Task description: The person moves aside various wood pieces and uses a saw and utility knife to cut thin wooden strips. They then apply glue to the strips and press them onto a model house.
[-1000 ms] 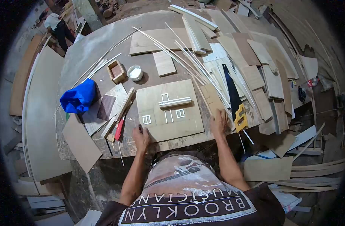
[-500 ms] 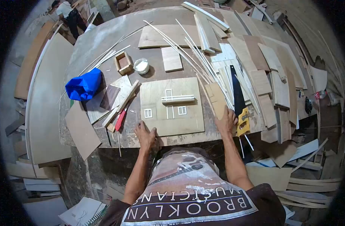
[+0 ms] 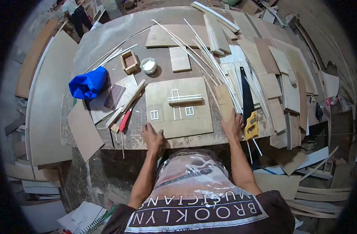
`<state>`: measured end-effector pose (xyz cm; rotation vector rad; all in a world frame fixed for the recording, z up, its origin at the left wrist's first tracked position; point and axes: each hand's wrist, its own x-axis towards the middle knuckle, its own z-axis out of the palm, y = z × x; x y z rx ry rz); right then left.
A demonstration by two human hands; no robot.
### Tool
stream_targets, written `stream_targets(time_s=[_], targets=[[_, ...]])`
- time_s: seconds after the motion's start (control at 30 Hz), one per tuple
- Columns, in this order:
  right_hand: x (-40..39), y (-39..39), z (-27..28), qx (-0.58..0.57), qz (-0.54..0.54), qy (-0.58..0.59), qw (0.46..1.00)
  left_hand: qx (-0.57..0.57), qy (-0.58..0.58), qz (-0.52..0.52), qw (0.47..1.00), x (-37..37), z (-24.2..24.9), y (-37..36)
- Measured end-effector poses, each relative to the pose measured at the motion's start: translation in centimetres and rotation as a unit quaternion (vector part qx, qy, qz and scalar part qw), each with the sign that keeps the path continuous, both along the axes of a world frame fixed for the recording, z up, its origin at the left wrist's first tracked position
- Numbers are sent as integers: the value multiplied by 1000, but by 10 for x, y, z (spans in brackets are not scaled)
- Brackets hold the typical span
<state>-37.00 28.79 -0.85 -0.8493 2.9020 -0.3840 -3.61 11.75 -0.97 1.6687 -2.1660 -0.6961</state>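
Note:
A plywood panel [image 3: 186, 126] lies flat at the near edge of the worktable, bearing small white window frames [image 3: 154, 114], a door frame and a raised balcony strip [image 3: 184, 99]. My left hand [image 3: 152, 138] rests at its lower left corner, fingers apart and the thumb near the edge. To the panel's right, my right hand [image 3: 232, 126] lies over the lower end of a thin brown board [image 3: 225, 102], its fingers loosely spread. Just beside that hand is a handsaw [image 3: 251, 126] with a yellow handle and black blade.
Left of the panel lie a red-handled cutter [image 3: 125, 121], wood strips and a blue bag [image 3: 88, 83]. Behind are a small wooden box [image 3: 130, 62] and a tub of white paste [image 3: 148, 66]. Stacked boards [image 3: 270, 85] cover the right side. A person [image 3: 75, 15] stands at far left.
The view has shifted slightly. Both hands stay in nearly the same places by the panel and the brown board. The person in the background has moved a little.

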Motion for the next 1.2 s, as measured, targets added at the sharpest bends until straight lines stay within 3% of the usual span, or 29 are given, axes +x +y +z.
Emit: stream_targets(time_s=[0.2,0.33,0.4,0.67,0.87,0.93,0.97,1.03,1.13,1.2], targets=[[5,-3,1,13,-23,-8,1000,38,28,-34,998,7,-7,-15],[1,0,-3,-42,-23,-25,999,27,45,-57,997,12,-12,-23],[4,0,-3,-94,1,28,995,23,56,-69,996,16,-19,-29],[29,-8,-10,-35,-75,23,996,31,86,-116,989,30,-26,-35],[31,-15,-3,-19,-76,79,994,68,-31,-164,984,24,2,-31],[33,-15,-8,-57,-24,168,984,92,-46,-173,980,26,-4,-34],[36,-13,-11,-58,-23,168,984,74,-53,-200,976,31,-6,-32],[42,-10,-12,5,48,50,998,68,-68,-249,964,32,3,-32],[48,-9,-8,6,43,106,993,10,-26,-276,961,39,-7,-34],[44,-9,-13,8,42,123,991,29,-19,-264,964,40,-4,-36]])
